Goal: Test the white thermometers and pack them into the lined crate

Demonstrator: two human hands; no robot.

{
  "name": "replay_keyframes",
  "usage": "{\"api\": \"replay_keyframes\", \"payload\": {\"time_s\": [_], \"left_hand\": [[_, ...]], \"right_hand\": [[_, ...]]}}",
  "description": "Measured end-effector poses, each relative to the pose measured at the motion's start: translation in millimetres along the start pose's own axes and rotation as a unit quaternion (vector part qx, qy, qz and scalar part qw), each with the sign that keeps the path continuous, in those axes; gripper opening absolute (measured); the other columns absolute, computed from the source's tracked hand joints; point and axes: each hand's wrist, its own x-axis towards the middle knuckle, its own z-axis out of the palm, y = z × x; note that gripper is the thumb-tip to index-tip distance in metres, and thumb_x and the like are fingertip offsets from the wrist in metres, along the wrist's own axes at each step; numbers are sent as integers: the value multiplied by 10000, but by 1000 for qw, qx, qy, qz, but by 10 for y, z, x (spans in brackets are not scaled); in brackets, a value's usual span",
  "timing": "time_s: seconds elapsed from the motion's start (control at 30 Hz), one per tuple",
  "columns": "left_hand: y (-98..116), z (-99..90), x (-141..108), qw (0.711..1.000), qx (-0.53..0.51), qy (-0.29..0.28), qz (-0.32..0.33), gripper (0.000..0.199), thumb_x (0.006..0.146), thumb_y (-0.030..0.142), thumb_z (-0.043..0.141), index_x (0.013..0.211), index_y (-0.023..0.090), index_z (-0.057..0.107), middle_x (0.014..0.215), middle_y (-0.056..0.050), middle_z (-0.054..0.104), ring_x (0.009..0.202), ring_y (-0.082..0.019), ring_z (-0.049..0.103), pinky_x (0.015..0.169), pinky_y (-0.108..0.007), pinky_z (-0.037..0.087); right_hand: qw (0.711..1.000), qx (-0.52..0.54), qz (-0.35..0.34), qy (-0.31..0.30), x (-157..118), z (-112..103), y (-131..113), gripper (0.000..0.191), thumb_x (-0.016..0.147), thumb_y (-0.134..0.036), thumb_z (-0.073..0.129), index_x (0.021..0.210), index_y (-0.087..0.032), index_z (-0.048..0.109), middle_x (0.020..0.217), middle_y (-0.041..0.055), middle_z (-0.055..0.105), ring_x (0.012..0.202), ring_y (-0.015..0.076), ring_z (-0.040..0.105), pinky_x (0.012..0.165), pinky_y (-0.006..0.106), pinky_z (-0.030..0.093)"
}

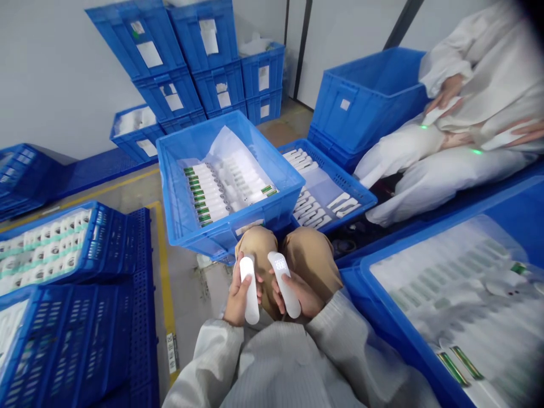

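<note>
My left hand (235,300) is wrapped round a slim white handheld device (250,292) with rounded ends, its thumb lying along the side. A second white handheld device (289,292) is in my right hand (306,294); near its top shows a patch of small dots or markings. Both devices are held apart from each other, roughly upright in view, above my lap. Just beyond my knees stands a blue crate (232,235) with rows of white pieces (208,192), several showing green parts. What the dots are, I cannot make out.
At right sits a co-worker (480,107) holding white devices with green lights. A shallow blue tray (357,195) lies beside the crate, and a large blue bin (365,283) is at my right. Perforated blue baskets (114,249) stand at left; stacked blue crates (165,68) rise behind.
</note>
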Motion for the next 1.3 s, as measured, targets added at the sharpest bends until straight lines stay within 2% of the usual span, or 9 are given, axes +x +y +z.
{"api": "replay_keyframes", "payload": {"time_s": [0.13,0.3,0.47,0.53,0.67,0.8,0.9,1.13,1.3], "left_hand": [[-19,-22,16,999,-43,-16,-11,833,811,439,627,1474,314,140,792,19,563,530,-89,490,444,-195,394],[-23,-32,41,994,-101,-29,-20,835,792,421,644,1463,308,160,770,17,522,524,-86,456,425,-182,348],[-24,-56,48,991,-133,-16,-29,922,721,392,695,1464,288,158,755,17,512,515,-86,444,412,-176,331],[-17,-52,29,993,-113,-21,-28,917,737,382,682,1471,293,140,765,15,539,521,-93,470,414,-181,353],[-22,-33,-7,999,-2,-33,-41,855,828,375,622,1494,318,88,835,-14,609,604,-141,574,508,-255,481],[-67,-33,12,997,62,-36,-39,852,820,421,635,1497,302,131,919,-49,635,662,-183,618,553,-313,529],[-91,-33,36,997,69,-26,-26,862,803,436,651,1495,283,160,984,-73,642,666,-194,624,530,-317,528],[-89,-8,38,998,54,-25,-25,884,789,426,669,1495,264,161,918,-64,658,629,-193,619,531,-322,528],[-94,6,36,999,39,-16,-33,904,759,426,702,1478,253,182,867,-46,662,593,-181,608,481,-284,481]], "right_hand": [[1000,-14,0,-24,-8,16,6,438,836,-544,573,1081,-185,517,642,-39,549,433,128,553,386,232,409],[999,-34,31,3,-5,46,-17,453,815,-596,560,1052,-210,562,609,-32,554,343,94,467,336,215,288],[999,-19,41,16,28,2,18,447,793,-584,583,1022,-201,567,576,-49,531,321,87,464,313,203,288],[999,-21,42,22,39,-28,49,470,773,-567,615,1035,-182,550,581,-46,545,321,94,475,304,205,302],[995,-63,58,43,46,-60,95,519,749,-491,686,1099,-148,517,601,-40,567,348,100,505,318,206,366],[992,-93,76,49,46,-51,88,481,780,-480,676,1089,-147,518,651,-22,587,391,91,527,358,206,421],[991,-100,73,42,51,-38,62,467,784,-488,678,1071,-152,526,668,-21,586,401,86,535,364,201,425],[992,-101,71,38,54,-31,66,473,808,-481,655,1108,-148,506,631,-30,577,364,100,529,332,214,432],[994,-83,65,38,70,-51,99,429,816,-436,647,1098,-146,505,606,-30,582,347,105,519,309,203,396]]}}
